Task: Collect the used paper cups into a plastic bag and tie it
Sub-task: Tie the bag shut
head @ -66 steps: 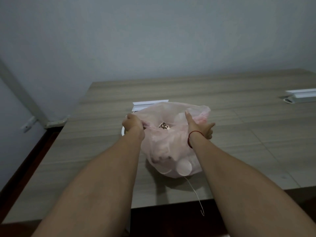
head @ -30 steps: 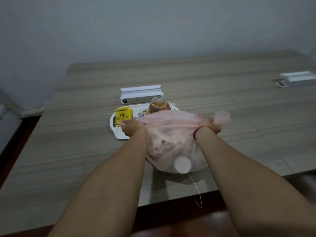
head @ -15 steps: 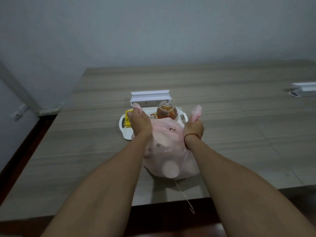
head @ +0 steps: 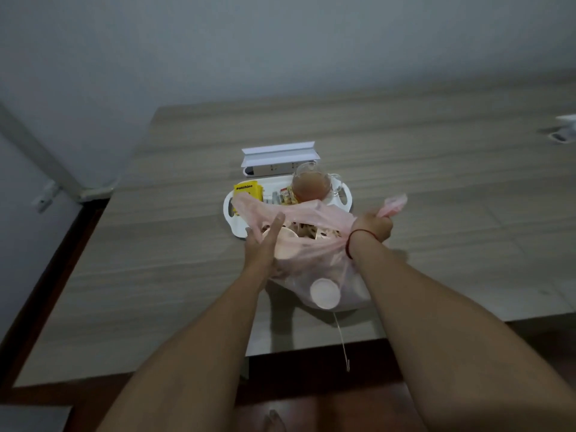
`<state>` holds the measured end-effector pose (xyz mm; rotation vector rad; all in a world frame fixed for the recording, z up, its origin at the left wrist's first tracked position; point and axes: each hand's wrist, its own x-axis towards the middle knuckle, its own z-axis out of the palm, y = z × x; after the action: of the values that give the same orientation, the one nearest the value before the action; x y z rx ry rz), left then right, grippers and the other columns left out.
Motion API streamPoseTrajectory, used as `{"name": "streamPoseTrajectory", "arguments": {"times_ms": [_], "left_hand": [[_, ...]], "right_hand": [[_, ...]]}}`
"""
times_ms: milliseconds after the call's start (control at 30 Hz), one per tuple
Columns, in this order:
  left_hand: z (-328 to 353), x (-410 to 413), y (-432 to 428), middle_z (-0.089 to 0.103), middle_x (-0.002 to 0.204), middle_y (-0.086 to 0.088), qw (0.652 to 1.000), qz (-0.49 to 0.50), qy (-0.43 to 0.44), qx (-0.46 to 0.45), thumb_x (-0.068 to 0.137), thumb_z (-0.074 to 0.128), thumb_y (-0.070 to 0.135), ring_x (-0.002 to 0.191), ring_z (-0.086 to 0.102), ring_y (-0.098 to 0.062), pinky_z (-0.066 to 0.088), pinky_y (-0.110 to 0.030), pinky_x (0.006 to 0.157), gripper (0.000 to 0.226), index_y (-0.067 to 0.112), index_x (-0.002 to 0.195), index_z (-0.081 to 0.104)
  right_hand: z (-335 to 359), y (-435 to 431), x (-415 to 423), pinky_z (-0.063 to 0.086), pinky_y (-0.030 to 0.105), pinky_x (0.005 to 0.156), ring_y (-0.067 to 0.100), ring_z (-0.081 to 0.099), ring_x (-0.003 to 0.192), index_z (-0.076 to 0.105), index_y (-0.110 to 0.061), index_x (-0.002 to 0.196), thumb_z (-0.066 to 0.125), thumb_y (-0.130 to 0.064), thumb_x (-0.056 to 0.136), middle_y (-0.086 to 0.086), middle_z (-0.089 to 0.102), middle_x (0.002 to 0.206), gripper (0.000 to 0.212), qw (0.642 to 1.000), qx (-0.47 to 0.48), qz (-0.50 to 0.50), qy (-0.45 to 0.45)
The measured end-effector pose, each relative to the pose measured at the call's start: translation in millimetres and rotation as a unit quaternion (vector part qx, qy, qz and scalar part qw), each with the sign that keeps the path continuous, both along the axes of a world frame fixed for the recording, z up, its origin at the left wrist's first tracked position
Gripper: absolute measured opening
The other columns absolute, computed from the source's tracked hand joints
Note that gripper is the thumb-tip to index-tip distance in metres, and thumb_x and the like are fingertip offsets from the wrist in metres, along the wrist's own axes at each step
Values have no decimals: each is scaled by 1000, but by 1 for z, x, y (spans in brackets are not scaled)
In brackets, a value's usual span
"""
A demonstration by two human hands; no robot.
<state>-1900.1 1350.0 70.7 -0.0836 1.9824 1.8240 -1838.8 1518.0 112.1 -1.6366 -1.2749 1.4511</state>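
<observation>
A thin pink plastic bag [head: 314,263] sits near the table's front edge with several paper cups inside; one cup's round bottom [head: 325,294] presses against the bag's near side. My right hand [head: 372,227] grips the bag's right handle, whose end sticks out past my fist. My left hand [head: 265,241] lies against the bag's left side with its fingers straight, holding nothing. The bag's left handle [head: 246,204] lies loose over the tray.
Behind the bag stands a white tray [head: 237,226] with a glass teapot of brown tea [head: 310,185], a yellow packet [head: 247,190] and small sachets. A white power strip box [head: 279,159] lies beyond it. A thin string [head: 343,344] hangs over the table edge.
My left hand has let go of the bag's left handle and opened against the bag. My right hand has pulled its handle out to the right.
</observation>
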Motion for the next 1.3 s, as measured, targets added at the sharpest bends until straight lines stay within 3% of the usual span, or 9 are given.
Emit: {"name": "streamPoseTrajectory", "arguments": {"times_ms": [133, 267, 567, 667, 767, 867, 1000, 1133, 1300], "left_hand": [[6, -14, 20, 11, 163, 1, 991, -74, 61, -91, 56, 72, 73, 146, 26, -23, 30, -48, 117, 113, 31, 150, 26], [7, -35, 39, 52, 138, -7, 974, -102, 133, -154, 84, 50, 61, 129, 48, -29, 31, -54, 113, 62, 20, 131, 51], [43, -54, 58, 57, 137, -12, 962, 245, -73, 94, 102, 29, 28, 124, 55, -30, 43, -38, 108, 47, 7, 142, 46], [53, -57, 61, 56, 138, -14, 956, 270, -30, 113, 100, 30, 24, 125, 55, -31, 44, -36, 107, 47, 6, 140, 47], [61, -51, 64, 62, 114, -16, 966, 222, 74, 109, 95, 46, 36, 106, 59, -33, 47, -30, 77, 43, 1, 118, 52], [58, -45, 55, 58, 106, 8, 983, 94, 152, 37, 77, 74, 44, 105, 54, -19, 45, -22, 81, 43, 23, 109, 53], [35, -51, 46, 64, 116, -23, 956, 83, 208, -188, 97, 48, 12, 113, 58, -37, 44, -39, 93, 28, -8, 113, 59], [54, -41, 49, 70, 107, -16, 969, 237, 67, -4, 103, 34, 19, 103, 65, -31, 47, -31, 87, 39, -7, 108, 63], [78, -47, 51, 58, 63, -11, 949, 257, -53, 175, 99, 30, 12, 47, 56, -20, 49, -26, 53, 28, 7, 92, 56]], "right_hand": [[-2, -1, -1, 45, 37, 92, 37, 57, 118, 57, 8, 122, 40, -17, 99, 24, 60, 127, 37, 1000, 4, 17, -4], [-3, -3, -6, 47, 34, 86, 36, 60, 115, 59, 8, 118, 41, -18, 99, 24, 63, 123, 37, 999, 2, 41, 16], [-6, 9, -8, 46, 30, 85, 32, 60, 117, 59, 6, 121, 46, -19, 97, 20, 64, 124, 37, 997, -33, 68, -16], [-8, 8, -12, 48, 33, 88, 33, 61, 114, 60, 2, 121, 46, -29, 95, 17, 65, 124, 43, 995, -45, 88, -12], [-1, 3, -17, 48, 38, 95, 33, 60, 113, 55, -3, 125, 39, -50, 93, 12, 62, 124, 59, 994, -44, 97, 1], [6, 7, -20, 48, 43, 99, 36, 60, 113, 54, -2, 127, 33, -52, 94, 18, 61, 126, 64, 996, -38, 73, 22], [-3, 29, -22, 54, 44, 88, 37, 66, 101, 56, -2, 120, 29, -52, 93, 21, 66, 115, 62, 994, -83, 15, 72], [15, 28, -19, 44, 26, 49, 21, 51, 48, 47, -6, 75, 33, -35, 100, 8, 53, 53, 41, 967, -144, -8, 212], [17, 29, -23, 23, 8, 31, 5, 26, 21, 46, -16, 66, 45, -21, 94, -10, 32, 28, 28, 946, -154, 82, 274]]}}
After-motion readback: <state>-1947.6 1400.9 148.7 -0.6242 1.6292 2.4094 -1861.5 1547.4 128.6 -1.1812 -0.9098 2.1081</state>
